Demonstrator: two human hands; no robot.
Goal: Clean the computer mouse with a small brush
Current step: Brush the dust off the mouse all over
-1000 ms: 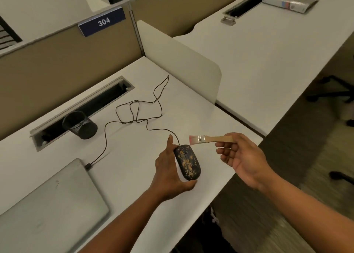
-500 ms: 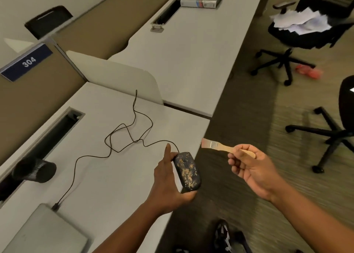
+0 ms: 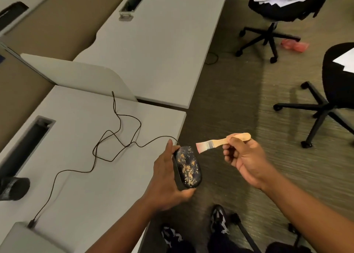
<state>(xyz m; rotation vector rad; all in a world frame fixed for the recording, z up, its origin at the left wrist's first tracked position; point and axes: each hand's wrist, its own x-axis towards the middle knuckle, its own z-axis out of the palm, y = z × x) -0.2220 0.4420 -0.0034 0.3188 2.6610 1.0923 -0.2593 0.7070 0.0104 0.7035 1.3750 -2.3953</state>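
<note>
Your left hand (image 3: 166, 178) is wrapped around the mouse (image 3: 188, 166), thumb under its near end, index finger up along the far side, lifted just past the desk (image 3: 80, 191) edge, over the carpet. Mouse is black w/ tan/orange specks all over the top shell, top facing up and a bit toward you. Your right hand (image 3: 244, 158) is closed on the wooden handle of the small brush (image 3: 223, 142), pinched between thumb and fingers; bristles point at the mouse, just beside its far end, not touching. Mouse cable (image 3: 118, 138) runs from the mouse's far end back over the desk in loose loops, ends plugged into the laptop (image 3: 23, 239) at the desk's near corner. Black mesh cup (image 3: 14, 188) lies on the desk well left of the mouse, by the cable slot (image 3: 28, 141). Office chairs (image 3: 325, 92) stand on the carpet, well right of the mouse. Your shoes (image 3: 218, 220) show below it.
</note>
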